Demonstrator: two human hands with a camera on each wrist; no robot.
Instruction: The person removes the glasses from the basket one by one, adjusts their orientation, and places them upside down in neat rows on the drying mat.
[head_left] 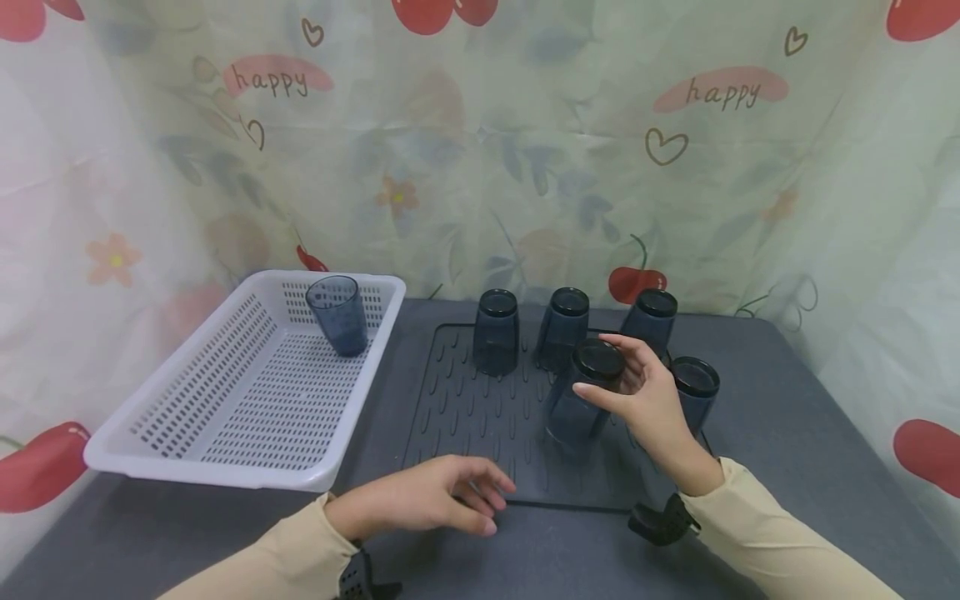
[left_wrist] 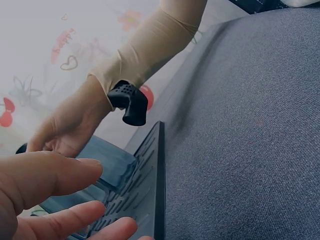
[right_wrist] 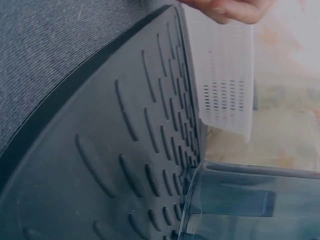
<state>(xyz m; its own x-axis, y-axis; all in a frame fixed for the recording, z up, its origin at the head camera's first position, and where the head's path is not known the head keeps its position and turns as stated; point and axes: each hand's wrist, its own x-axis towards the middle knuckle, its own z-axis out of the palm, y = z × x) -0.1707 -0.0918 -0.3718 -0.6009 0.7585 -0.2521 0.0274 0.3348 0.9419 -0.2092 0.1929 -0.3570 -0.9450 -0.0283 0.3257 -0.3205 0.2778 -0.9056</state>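
My right hand (head_left: 651, 404) grips a blue-tinted drinking glass (head_left: 577, 412) near its base, thumb on one side and fingers on the other. This glass is upside down, its rim at the ribbed dark drying mat (right_wrist: 135, 150); whether it bears on the mat I cannot tell. My left hand (head_left: 431, 497) hovers at the mat's front edge with loosely bent fingers, holding nothing. Other upside-down glasses stand behind and beside the held one: a left glass (head_left: 496, 333), a middle glass (head_left: 564, 329), a right glass (head_left: 651, 321) and a near-right glass (head_left: 695, 392).
At the left stands a white perforated plastic basket (head_left: 367, 367). Inside its far right corner, a blue glass (head_left: 341, 321) leans with its mouth up. A dark grey cloth covers the table (head_left: 757, 392). Patterned curtains (head_left: 480, 167) hang close behind and at both sides.
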